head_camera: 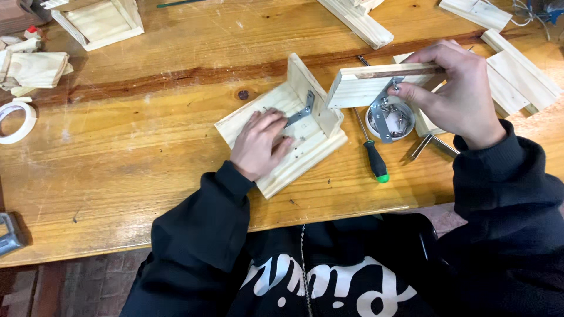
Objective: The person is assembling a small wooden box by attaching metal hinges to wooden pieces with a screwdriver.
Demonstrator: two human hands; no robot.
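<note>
Wearing a black hoodie-type top, long sleeves. Ribbed knit cuffs on both, snug at the wrists of left hand point(258, 144) and right hand point(455, 94). Fabric soft, matte, bunched in folds along the forearms. 1 silver zipper down the chest centre. Large white rounded lettering across the front, split by the zipper, partly cut off at the frame bottom. 2 bare hands, no gloves, rings or watch visible.

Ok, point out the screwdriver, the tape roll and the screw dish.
screwdriver point(374, 158): head view, on the black handle above the green tip.
tape roll point(23, 125): head view, on its right-hand band, near the table's left edge.
screw dish point(405, 125): head view, on the right rim, below the right hand.
</note>
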